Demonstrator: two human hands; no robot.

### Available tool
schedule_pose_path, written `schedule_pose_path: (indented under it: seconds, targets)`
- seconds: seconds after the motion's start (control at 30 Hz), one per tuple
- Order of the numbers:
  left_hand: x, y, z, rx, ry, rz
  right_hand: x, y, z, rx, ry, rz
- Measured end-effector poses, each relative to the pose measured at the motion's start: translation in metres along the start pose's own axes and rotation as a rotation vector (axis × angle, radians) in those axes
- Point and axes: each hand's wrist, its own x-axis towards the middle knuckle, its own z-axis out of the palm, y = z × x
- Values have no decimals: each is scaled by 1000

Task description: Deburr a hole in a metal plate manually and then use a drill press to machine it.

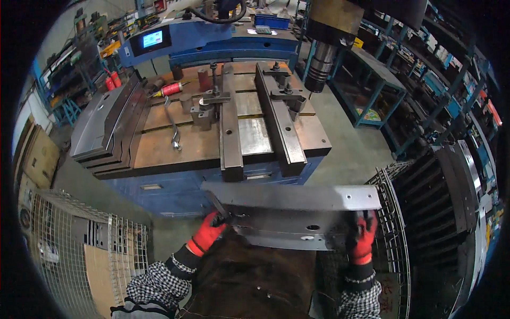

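Plate [297, 204] is held level at waist height in front of the counter [164, 149], between the two wire baskets. I see the left hand [210, 233] and right hand [363, 240] each clamped on an end edge. I judge it should stay level, gloves clear of sharp edges.

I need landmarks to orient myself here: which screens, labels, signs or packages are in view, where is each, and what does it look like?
Screen: small glowing blue-white rectangle in a dark frame on the blue machine housing, upper left, behind the work table.
Cardboard sheets: flat brown rectangles leaning at the far left edge.
Labels and signs: none clear enough to tell.
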Motion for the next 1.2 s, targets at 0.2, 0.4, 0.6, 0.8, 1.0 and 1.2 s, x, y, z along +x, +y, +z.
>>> schedule_pose_path:
  seconds: [0.2,0.4,0.6,0.8,1.0,1.2]
  targets:
    - [13,143,17,20,-495,55,-1,-106,-89,24,-25,36]
    - [-21,290,89,-1630,-1109,-221,-21,-177,-104,-286,5,-54]
    - [-37,306,133,-1483,-667,-550,-74,-191,-79,-529,129,-146]
    - [-22,307,161,-1661,-989,-593,-131,-163,-57,-343,263,150]
    - [-3,280,158,-1298,-848,114,-151,-141,-44,-47,118,98]
    - [57,235,100,-495,-1017,197,-40,-128,-83,409,-80,230]
